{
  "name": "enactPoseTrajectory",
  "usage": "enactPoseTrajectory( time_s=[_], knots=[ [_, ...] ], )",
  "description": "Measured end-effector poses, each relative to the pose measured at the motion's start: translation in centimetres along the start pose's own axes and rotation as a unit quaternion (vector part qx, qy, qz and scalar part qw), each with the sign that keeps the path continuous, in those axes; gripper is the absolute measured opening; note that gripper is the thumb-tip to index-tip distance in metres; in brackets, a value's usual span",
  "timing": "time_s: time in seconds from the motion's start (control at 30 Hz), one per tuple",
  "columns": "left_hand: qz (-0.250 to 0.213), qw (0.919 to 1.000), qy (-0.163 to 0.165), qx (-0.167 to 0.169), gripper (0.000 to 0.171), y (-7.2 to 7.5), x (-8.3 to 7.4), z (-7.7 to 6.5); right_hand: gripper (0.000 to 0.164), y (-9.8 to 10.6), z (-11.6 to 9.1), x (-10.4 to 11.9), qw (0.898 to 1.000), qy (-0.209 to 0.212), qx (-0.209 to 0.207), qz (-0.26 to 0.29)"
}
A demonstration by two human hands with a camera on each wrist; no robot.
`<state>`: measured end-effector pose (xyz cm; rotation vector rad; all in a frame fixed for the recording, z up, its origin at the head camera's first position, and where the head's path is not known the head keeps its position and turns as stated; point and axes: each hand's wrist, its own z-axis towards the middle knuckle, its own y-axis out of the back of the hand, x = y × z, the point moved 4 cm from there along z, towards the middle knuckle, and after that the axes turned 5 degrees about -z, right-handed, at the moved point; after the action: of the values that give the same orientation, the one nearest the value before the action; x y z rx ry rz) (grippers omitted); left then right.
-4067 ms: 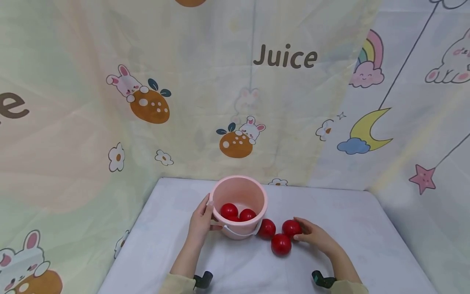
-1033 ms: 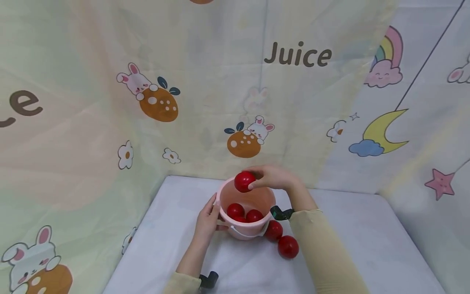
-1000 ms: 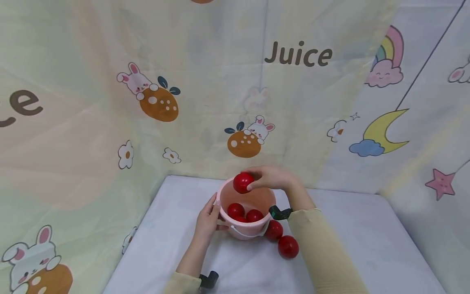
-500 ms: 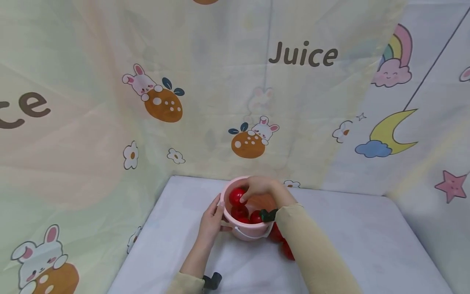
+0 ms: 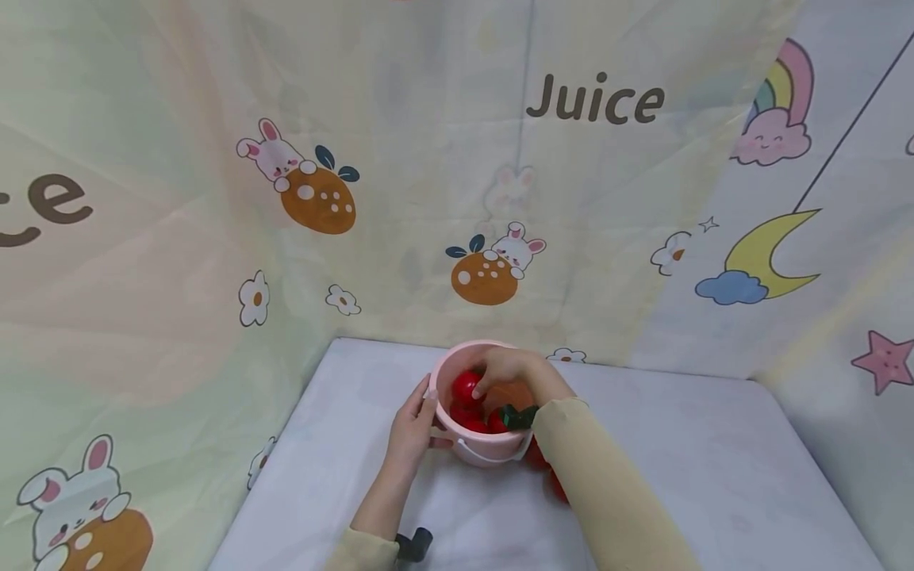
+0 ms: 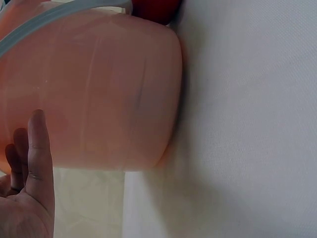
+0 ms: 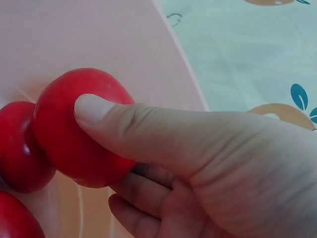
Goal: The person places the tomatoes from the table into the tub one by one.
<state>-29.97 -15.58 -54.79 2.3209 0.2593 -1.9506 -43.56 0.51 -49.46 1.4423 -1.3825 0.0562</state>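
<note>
A pink bucket (image 5: 477,453) stands upright on the white table, its mouth facing up. At the bucket's left side, my left hand (image 5: 408,436) holds it, thumb at the rim; a straight little finger (image 6: 38,153) shows beside the wall in the left wrist view. Inside the bucket, my right hand (image 5: 508,366) grips a glossy red ball (image 7: 74,134), thumb across its top and fingers beneath. Other red balls (image 7: 22,153) lie below and beside it in the bucket. Beyond the right sleeve, two more red balls (image 5: 558,485) sit on the table, partly hidden.
The bucket's pale handle (image 5: 493,460) hangs down at its front. A printed cloth (image 5: 400,262) rises behind and beside the white table (image 5: 678,444). My right sleeve (image 5: 607,484) stretches over the table right of the bucket. Both wrists carry small dark devices (image 5: 416,545).
My right hand has taken one red ball from the table, carried it over the bucket and lowered it inside. My left hand has stayed at the bucket. The head view has shifted slightly.
</note>
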Motion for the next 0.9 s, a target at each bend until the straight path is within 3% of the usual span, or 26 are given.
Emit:
enactPoseTrajectory(
  time_s=[0.37,0.67,0.9],
  knots=[
    [0.006,1.0000,0.005,0.003,0.049,0.0,-0.1,0.0,0.048,0.2,-0.3,0.1,0.999,-0.016,-0.012,0.035],
    [0.004,1.0000,-0.001,-0.007,0.047,0.0,-0.3,-0.1,0.052,1.3,-1.4,0.9,0.998,-0.032,-0.046,0.011],
    [0.007,1.0000,0.003,-0.002,0.048,0.0,-0.3,-0.2,0.056,2.2,-4.1,2.0,0.998,0.017,-0.061,-0.008]
  ],
)
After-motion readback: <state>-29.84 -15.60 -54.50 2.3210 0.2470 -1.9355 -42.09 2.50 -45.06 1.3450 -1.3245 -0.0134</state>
